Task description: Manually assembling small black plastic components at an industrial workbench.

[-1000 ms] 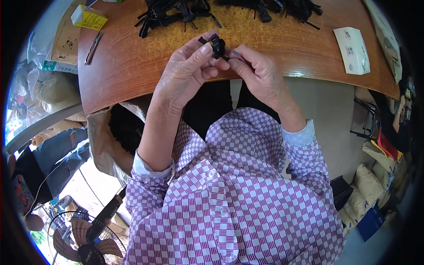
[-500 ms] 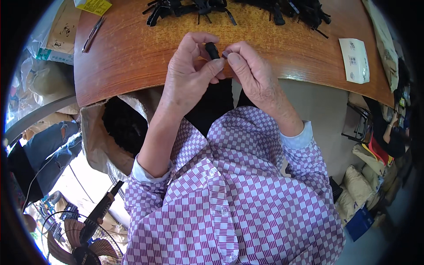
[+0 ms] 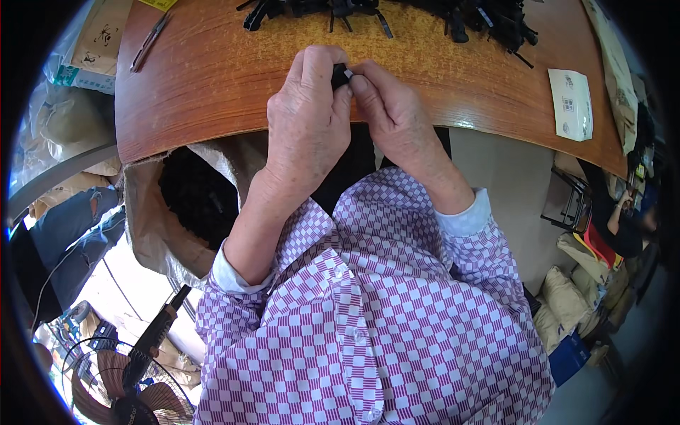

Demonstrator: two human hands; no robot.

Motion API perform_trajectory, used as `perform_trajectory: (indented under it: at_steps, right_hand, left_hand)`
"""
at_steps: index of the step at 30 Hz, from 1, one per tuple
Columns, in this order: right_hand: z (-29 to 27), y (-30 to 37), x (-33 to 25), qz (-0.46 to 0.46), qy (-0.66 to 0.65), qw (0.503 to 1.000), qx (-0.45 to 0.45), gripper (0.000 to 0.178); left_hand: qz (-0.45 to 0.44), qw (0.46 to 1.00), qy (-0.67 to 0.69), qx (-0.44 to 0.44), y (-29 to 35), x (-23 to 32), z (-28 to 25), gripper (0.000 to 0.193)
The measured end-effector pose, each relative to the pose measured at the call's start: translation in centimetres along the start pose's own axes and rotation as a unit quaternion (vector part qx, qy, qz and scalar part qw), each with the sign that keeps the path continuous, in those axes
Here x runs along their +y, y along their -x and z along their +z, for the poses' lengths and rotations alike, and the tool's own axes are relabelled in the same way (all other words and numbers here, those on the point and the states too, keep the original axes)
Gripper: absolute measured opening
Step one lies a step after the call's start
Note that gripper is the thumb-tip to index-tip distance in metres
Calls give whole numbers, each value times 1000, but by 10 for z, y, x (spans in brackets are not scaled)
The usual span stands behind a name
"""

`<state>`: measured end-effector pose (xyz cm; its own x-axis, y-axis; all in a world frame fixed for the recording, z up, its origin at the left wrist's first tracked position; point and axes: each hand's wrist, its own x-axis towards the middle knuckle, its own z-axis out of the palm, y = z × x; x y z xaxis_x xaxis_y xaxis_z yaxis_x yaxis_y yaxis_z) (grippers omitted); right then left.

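Left hand [image 3: 309, 117], back upward, curls thumb and fingers around a small black piece [image 3: 339, 77] over the table [image 3: 205, 92], at 12 o'clock in the view. Right hand [image 3: 398, 113], angled toward 11 o'clock, brings thumb and forefinger to the piece's 3 o'clock side; whether they grip it cannot be told. Black parts [image 3: 457, 15] lie at 1 o'clock.

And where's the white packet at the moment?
In the head view, the white packet lies on the right side of the wooden table, close to its near edge, well to the right of the person's right hand.
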<state>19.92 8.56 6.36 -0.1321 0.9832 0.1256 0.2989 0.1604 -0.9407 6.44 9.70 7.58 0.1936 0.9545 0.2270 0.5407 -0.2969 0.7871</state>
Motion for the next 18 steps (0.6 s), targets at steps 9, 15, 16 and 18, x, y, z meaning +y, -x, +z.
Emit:
perform_trajectory:
  at_steps: [9, 15, 16, 18]
  right_hand:
    - [-16, 1, 9, 51, -77, 995, 20, 20]
    - [-27, 6, 16, 40, -241, 969, 24, 19]
    - [-29, 6, 17, 40, -243, 969, 29, 19]
    - [-33, 5, 20, 31, -275, 961, 3, 20]
  left_hand:
    - [-83, 961, 264, 15, -9, 3, 2, 28]
    - [-210, 794, 569, -50, -11, -2, -6, 33]
    - [-224, 787, 571, -65, -10, -1, -4, 34]
    - [-238, 781, 571, -85, -9, 2, -3, 35]
